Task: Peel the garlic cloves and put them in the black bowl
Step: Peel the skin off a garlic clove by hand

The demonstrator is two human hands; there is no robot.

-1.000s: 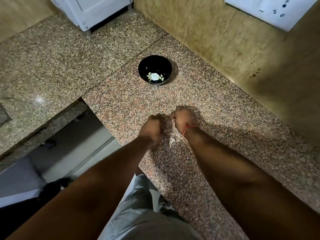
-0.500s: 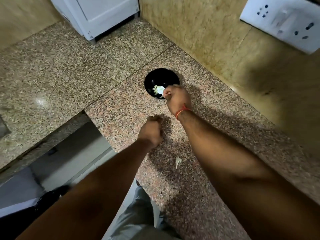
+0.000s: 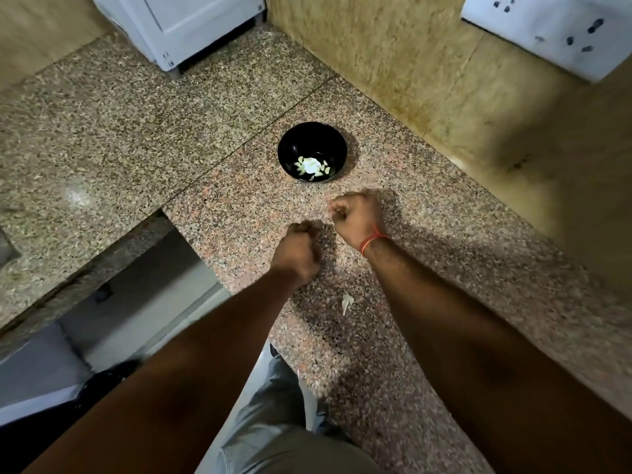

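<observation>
Your black bowl sits on the granite counter just above frame centre, with peeled garlic cloves on its bottom. Your left hand is curled at centre frame; you may be holding something, cannot tell. Your right hand, orange thread at the wrist, is curled just right of it, below the bowl; contents unclear. One scrap of garlic skin lies between your forearms.
</observation>
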